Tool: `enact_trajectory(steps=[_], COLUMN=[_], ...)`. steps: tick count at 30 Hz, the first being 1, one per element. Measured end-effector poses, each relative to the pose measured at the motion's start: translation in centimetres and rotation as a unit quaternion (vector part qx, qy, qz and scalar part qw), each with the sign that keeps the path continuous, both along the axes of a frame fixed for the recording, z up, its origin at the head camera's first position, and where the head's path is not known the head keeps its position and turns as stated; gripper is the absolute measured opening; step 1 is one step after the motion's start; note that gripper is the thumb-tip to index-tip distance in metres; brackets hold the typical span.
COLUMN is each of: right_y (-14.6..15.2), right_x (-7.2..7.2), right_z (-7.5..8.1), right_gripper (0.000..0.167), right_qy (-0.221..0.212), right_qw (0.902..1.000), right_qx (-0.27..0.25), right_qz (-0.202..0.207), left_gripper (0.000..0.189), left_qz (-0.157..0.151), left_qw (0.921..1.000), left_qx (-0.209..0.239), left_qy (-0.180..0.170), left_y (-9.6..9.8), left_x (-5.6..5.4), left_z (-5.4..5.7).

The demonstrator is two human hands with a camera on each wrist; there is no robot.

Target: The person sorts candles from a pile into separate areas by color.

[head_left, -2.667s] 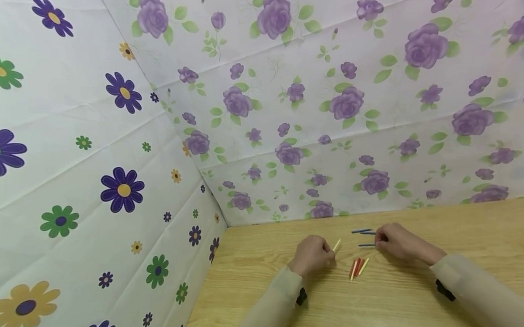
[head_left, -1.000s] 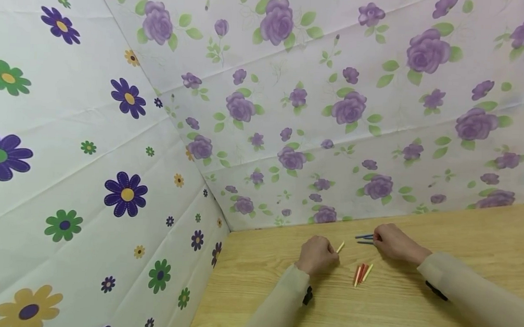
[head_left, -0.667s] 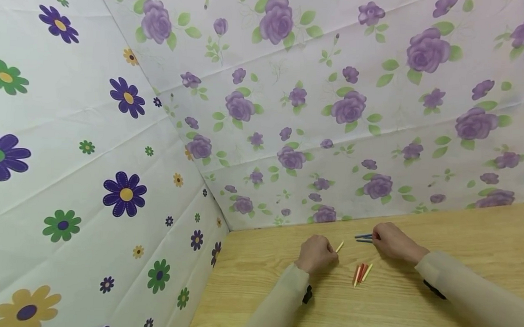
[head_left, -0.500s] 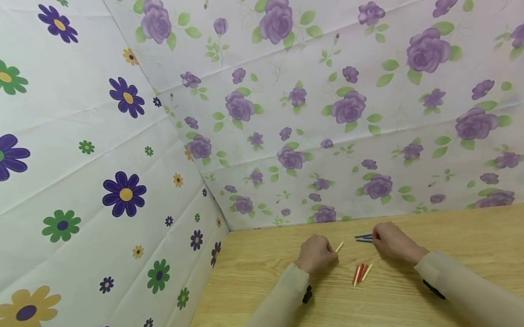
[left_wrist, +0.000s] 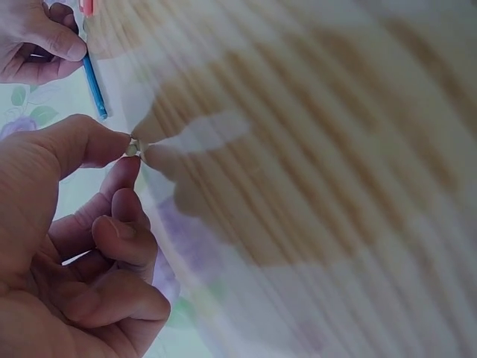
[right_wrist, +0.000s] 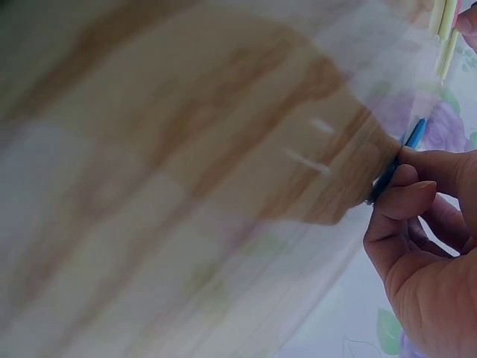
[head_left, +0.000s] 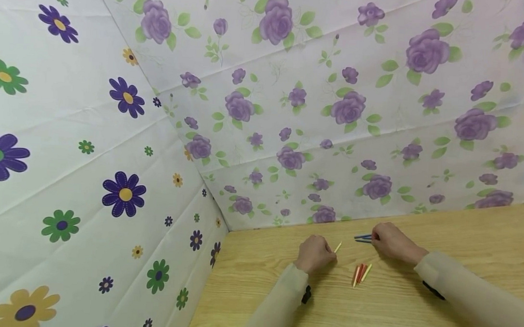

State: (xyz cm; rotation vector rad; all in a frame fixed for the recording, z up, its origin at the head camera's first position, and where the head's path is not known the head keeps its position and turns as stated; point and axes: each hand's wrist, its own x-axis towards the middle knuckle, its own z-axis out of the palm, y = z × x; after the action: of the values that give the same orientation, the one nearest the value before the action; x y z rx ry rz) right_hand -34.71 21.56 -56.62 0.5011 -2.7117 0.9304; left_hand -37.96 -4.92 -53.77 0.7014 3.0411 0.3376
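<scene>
Between thumb and index finger, my left hand (head_left: pixel 314 254) pinches a thin yellow stick (head_left: pixel 338 247), whose far end points up and to the right. The left wrist view looks at this stick (left_wrist: pixel 133 148) nearly end-on. Farther right, my right hand (head_left: pixel 391 241) pinches a blue stick (right_wrist: pixel 417 132) close over the table. Blue sticks (head_left: pixel 362 236) stick out leftward from under these fingers, lying side by side; their right ends are hidden by the hand. Between the hands, nearer to me, lies a small group of red sticks (head_left: pixel 360 273) and yellow sticks (head_left: pixel 367 272).
The sticks lie on a wood-grain table (head_left: pixel 249 278) with a glossy surface. Behind it rises a white sheet (head_left: pixel 263 115) with purple roses, and a daisy-patterned sheet (head_left: pixel 84 176) stands along the left side. Both sleeves (head_left: pixel 457 281) are beige, with a dark band at each wrist.
Since the oldest frame, my right hand has moved slightly left and the blue sticks lie closer together. My left hand keeps its pinch on the yellow stick. The last half second shows almost no movement.
</scene>
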Motion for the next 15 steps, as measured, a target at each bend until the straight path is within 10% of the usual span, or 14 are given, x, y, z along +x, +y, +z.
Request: enact_trajectory(steps=[15], right_y=[0.18], right_x=[-0.03], right_z=[-0.10], right_gripper=[0.014], right_qy=[-0.010], right_qw=[0.9999], right_qx=[0.007], right_qz=[-0.003], left_gripper=[0.031], left_qz=[0.004], left_qw=[0.9998], left_qx=[0.018], left_qy=[-0.011], left_y=[-0.34], left_x=[-0.17], left_z=[-0.57])
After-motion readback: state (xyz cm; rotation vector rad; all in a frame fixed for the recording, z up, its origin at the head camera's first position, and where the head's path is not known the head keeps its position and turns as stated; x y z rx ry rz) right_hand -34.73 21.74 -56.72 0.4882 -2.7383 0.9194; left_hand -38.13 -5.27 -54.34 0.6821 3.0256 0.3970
